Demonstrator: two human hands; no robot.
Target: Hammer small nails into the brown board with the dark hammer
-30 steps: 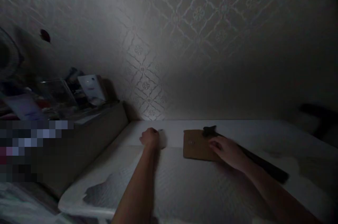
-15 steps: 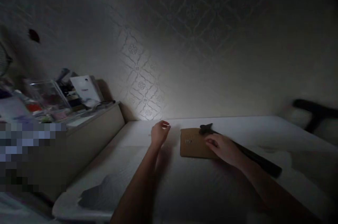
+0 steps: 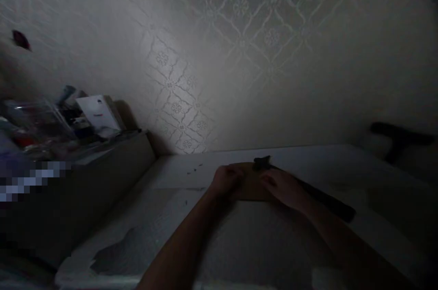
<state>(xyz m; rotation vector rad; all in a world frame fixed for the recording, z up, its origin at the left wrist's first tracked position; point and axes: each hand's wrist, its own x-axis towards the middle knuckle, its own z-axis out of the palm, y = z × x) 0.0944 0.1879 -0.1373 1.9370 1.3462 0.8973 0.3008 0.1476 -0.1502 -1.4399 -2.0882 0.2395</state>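
Observation:
A brown board (image 3: 252,188) lies on the white table (image 3: 164,217). My left hand (image 3: 226,180) is over the board's left part with its fingers curled together; what they hold, if anything, is too dark to make out. On the board's right side rests my right hand (image 3: 282,187), fingers closed beside a hammer (image 3: 328,199). The dark hammer head (image 3: 262,163) sits at the board's back edge, and its handle runs out to the right behind my right hand. Several small dark pieces (image 3: 195,170) lie left of the board.
At the left, a raised cabinet (image 3: 112,162) carries a white box (image 3: 97,112) and a clear plastic case (image 3: 41,121). A patterned wall (image 3: 239,75) stands behind the table. A dark T-shaped object (image 3: 398,139) is at the far right.
My left hand has moved right, from beside the board onto its left part, and its fingers have closed. Small pieces left of the board now show. The view has shifted and darkened.

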